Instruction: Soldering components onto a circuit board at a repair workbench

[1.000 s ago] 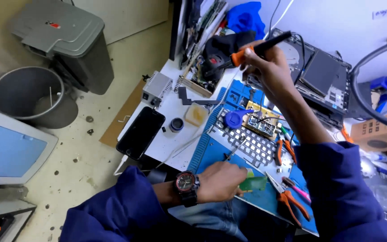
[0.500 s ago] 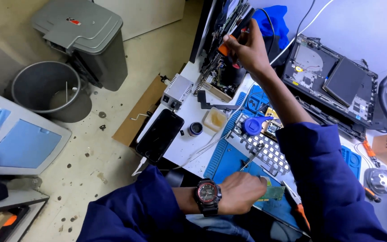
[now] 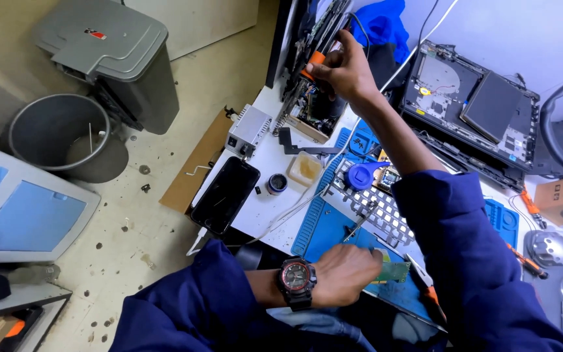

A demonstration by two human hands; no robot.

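Right hand [image 3: 346,72]: grip closed around orange-collared tool [image 3: 314,60]; left hand [image 3: 346,277]: grip pinching green circuit board [image 3: 392,270], tweezers [image 3: 358,227] just beyond, on blue mat [image 3: 324,234].

at nine o'clock a glossy black glass phone [image 3: 225,195] lies on the smooth white desk [image 3: 262,202]; the blue mat [image 3: 324,234] looks matt rubber, the trash bin [image 3: 109,62] dull grey plastic, perhaps scuffed.

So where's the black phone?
The flat black phone lies screen-up near the white bench's left edge, beside the small round tin, below the grey metal box.
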